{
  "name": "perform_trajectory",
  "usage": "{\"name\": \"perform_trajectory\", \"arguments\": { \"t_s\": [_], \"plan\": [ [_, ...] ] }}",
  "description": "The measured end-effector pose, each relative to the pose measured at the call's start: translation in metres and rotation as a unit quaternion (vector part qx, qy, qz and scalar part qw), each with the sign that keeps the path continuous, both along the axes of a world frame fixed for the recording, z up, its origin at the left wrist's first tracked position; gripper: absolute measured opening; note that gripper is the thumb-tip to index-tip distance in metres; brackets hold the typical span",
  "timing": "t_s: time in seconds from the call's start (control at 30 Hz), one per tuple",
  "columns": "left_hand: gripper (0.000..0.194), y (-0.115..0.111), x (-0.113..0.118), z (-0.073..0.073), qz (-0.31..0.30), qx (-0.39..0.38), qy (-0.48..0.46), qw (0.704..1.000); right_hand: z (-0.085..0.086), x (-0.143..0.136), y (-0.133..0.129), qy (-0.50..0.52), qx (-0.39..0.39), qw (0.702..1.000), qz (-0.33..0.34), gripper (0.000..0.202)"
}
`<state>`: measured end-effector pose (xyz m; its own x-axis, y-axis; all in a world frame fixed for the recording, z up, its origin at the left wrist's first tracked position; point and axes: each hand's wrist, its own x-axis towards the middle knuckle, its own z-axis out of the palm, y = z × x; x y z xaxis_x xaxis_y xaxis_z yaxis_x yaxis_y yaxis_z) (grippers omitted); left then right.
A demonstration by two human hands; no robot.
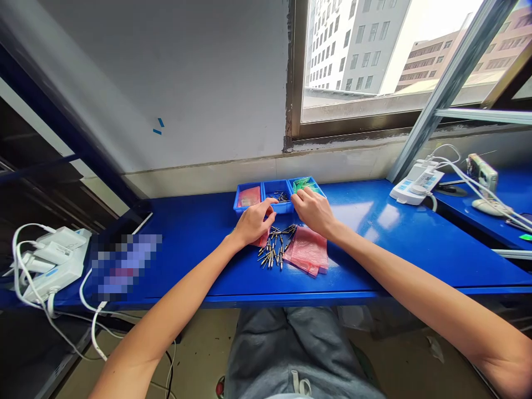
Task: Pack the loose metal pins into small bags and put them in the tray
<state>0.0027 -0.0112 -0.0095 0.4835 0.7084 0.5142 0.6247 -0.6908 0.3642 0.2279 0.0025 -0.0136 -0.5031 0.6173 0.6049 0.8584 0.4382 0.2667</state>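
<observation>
My left hand (253, 223) is curled, with thumb and index finger bent towards each other, just in front of the blue bins (277, 208). Whatever it may hold is hidden; part of a pink plastic bag (262, 240) shows beneath it. Closed at the front of the right-hand bin, my right hand (315, 211) also hides anything in its fingers. Between and below both hands lies a loose pile of small metal pins that look like rivets (272, 256). Beside that pile, flat pink bags (308, 249) lie stacked under my right wrist.
The left bin holds a pink bag (249, 197), the middle one dark small metal parts (281, 196), the right one green packets (302, 184). White power strips with cables stand left (62, 260) and right (417, 182) on the blue table (187, 238). A phone (482, 174) stands far right.
</observation>
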Motion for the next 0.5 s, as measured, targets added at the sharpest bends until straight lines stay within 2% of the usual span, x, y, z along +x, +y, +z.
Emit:
{"name": "perform_trajectory", "arguments": {
  "t_s": [0.27,0.37,0.5],
  "plan": [
    [0.026,0.001,-0.002,0.001,-0.01,0.006,0.016,1.0,0.008,-0.006,-0.014,0.057,-0.068,0.996,0.028,0.028],
    [0.021,0.003,-0.005,0.002,-0.041,0.002,0.068,0.997,0.012,-0.005,-0.023,0.087,-0.158,0.981,0.075,0.027],
    [0.019,0.004,-0.007,0.003,-0.084,-0.019,0.137,0.987,0.013,0.0,-0.028,0.034,-0.281,0.948,0.146,0.019]
  ]
}}
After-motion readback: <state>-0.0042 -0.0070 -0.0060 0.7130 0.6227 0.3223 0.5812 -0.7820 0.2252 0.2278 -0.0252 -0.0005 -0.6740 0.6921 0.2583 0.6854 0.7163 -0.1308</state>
